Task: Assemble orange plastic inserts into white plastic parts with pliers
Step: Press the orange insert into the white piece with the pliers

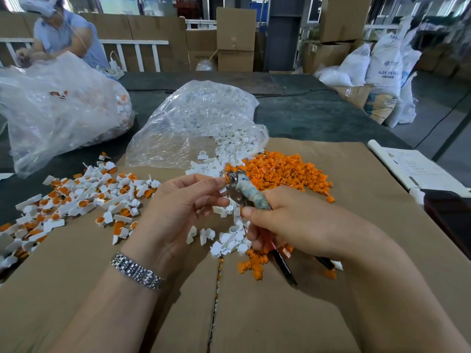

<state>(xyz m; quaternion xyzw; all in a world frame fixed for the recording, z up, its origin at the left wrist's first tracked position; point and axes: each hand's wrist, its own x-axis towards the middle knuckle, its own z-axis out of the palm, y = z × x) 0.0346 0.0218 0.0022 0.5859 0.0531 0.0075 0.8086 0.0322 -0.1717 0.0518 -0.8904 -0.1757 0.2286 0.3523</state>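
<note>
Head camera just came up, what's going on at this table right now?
A person is fitting orange inserts into white parts. The right hand grips the pliers, whose tip meets a small part pinched in the left hand. Finished pieces lie to the left on the cardboard, loose orange inserts ahead, and white parts spill from a clear bag.

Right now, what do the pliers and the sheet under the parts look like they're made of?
Pliers: head looks like bare steel, grey and shiny; one handle seems wrapped in worn cloth or tape, the ends dark, probably rubber or plastic. Sheet: brown corrugated cardboard, matte, with a seam between flaps.
</note>
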